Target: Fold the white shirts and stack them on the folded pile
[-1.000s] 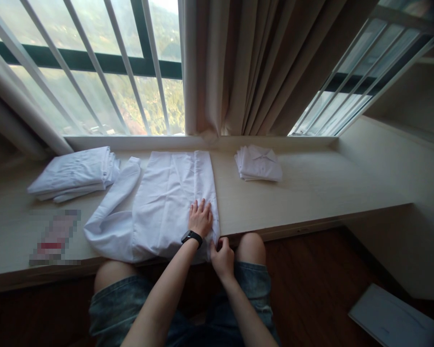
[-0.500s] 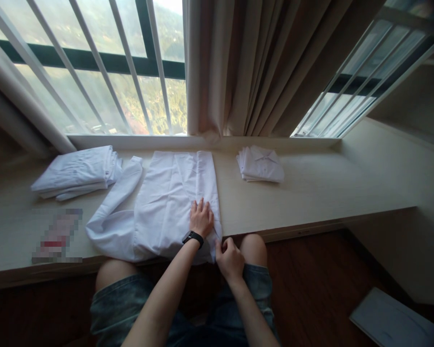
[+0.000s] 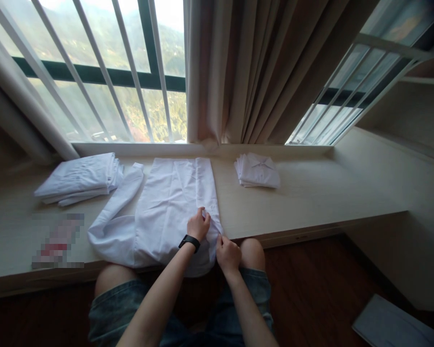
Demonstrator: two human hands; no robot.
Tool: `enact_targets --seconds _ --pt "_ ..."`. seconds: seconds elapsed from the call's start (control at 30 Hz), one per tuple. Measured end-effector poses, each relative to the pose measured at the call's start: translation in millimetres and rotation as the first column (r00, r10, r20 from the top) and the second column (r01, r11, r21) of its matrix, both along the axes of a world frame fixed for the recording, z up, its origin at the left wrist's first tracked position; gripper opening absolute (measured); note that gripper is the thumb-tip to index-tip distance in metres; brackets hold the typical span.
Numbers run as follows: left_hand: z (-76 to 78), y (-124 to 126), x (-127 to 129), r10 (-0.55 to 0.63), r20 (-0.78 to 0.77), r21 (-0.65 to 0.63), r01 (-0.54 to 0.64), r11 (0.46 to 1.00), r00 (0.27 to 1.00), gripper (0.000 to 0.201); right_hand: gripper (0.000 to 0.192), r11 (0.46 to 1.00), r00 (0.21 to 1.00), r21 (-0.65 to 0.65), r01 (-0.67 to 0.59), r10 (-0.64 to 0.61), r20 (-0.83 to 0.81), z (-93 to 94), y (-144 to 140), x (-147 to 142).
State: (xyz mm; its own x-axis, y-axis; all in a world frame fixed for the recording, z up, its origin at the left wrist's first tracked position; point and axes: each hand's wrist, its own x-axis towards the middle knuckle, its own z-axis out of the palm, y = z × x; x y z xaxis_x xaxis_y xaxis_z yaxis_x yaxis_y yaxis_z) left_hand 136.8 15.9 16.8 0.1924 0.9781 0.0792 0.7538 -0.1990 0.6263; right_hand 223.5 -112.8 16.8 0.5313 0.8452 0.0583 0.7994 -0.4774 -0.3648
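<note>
A white shirt (image 3: 166, 207) lies spread on the pale window ledge (image 3: 310, 193), its right side folded in and one long sleeve trailing to the left. My left hand (image 3: 198, 224), with a black watch on the wrist, pinches the cloth of the folded strip near the ledge's front edge. My right hand (image 3: 227, 253) grips the shirt's lower right corner where it hangs over the edge, just above my knee.
A stack of folded white shirts (image 3: 77, 178) sits at the left of the ledge, and a smaller folded pile (image 3: 258, 171) at the right near the curtain (image 3: 245, 72). A blurred patch (image 3: 58, 241) lies front left. A white flat item (image 3: 393, 325) rests on the wooden floor.
My left hand went from lying flat on the shirt to curling its fingers and pinching the cloth. My right hand stayed on the lower corner. The camera tilted slightly.
</note>
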Motion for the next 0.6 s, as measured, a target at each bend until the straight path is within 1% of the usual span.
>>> enact_targets --seconds 0.07,0.13,0.2,0.3,0.4,0.5,0.57,0.6 --pt "2.0 1.7 -0.9 -0.012 0.033 -0.072 0.015 0.997 0.999 0.038 0.038 0.998 1.0 0.055 -0.01 0.011 -0.018 -6.2 -1.5 -0.6" --pt "2.7 3.4 -1.9 -0.024 0.059 -0.135 0.032 0.99 0.998 0.033 0.027 0.992 0.999 0.125 -0.002 0.007 -0.038 -13.1 -1.1 -2.0" --pt "1.9 5.4 -2.6 -0.018 0.066 -0.16 0.029 0.987 0.998 0.025 0.019 0.979 0.998 0.205 0.011 0.002 -0.062 -19.1 1.4 -4.3" --pt "-0.3 8.0 -2.3 -0.007 0.078 -0.179 0.021 0.984 0.997 0.019 0.018 0.952 0.995 0.305 0.012 0.019 -0.097 -24.6 5.3 -8.0" --pt "-1.3 6.0 -0.9 -0.013 0.09 -0.164 0.028 0.986 0.996 0.018 0.015 0.948 0.987 0.317 -0.028 0.077 -0.142 -24.8 4.1 -8.0" --pt "1.1 -3.8 -6.2 0.001 0.11 -0.103 0.011 0.995 0.994 0.034 0.017 0.953 0.975 0.294 -0.067 0.125 -0.185 -18.8 2.6 0.2" --pt "5.1 -12.3 -21.3 0.019 0.134 -0.053 -0.012 0.999 0.991 0.042 0.023 0.958 0.984 0.279 -0.071 0.113 -0.14 -11.6 8.1 10.5" --pt "7.7 -16.0 -34.0 0.03 0.145 -0.019 -0.028 0.999 0.989 0.042 0.024 0.961 0.99 0.267 -0.074 0.102 -0.094 -7.5 14.1 16.4"
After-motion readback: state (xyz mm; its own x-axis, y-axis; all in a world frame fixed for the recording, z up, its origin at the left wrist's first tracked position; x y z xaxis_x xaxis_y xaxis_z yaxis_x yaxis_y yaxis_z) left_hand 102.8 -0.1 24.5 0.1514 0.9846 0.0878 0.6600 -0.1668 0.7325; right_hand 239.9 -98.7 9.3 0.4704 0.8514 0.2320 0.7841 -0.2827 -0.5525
